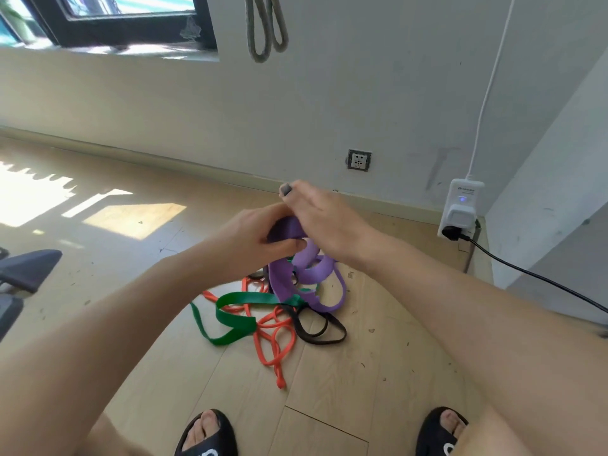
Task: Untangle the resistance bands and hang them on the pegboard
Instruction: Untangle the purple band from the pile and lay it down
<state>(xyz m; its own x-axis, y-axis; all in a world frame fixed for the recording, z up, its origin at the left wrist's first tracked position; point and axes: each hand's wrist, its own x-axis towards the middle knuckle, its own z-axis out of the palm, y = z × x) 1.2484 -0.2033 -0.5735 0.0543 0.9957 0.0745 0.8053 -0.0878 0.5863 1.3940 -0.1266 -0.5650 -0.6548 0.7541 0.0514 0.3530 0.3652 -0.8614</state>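
I have both hands up over the pile: my left hand (260,238) is closed around the top fold of the purple band (289,278), thumb pressing it against the fingers, and my right hand (316,218) sits just beside it with its fingers curled over the same fold; a small grey end (285,189) pokes out above the right hand's fingertips, though I cannot tell what it belongs to. The purple band hangs from my grip in wide loose loops, its low end down in the tangle on the floor (378,373), where the green band (235,315), the orange band (276,343) and the black band (320,327) cross one another. These look light, soft and floppy, with a rubbery surface that I judge will drag and snag against its neighbours rather than slide. I would hold the flat width of a loop, not an edge, and lift gently. A grey band (266,28) already hangs on the far wall (394,77); no pegboard is in view.
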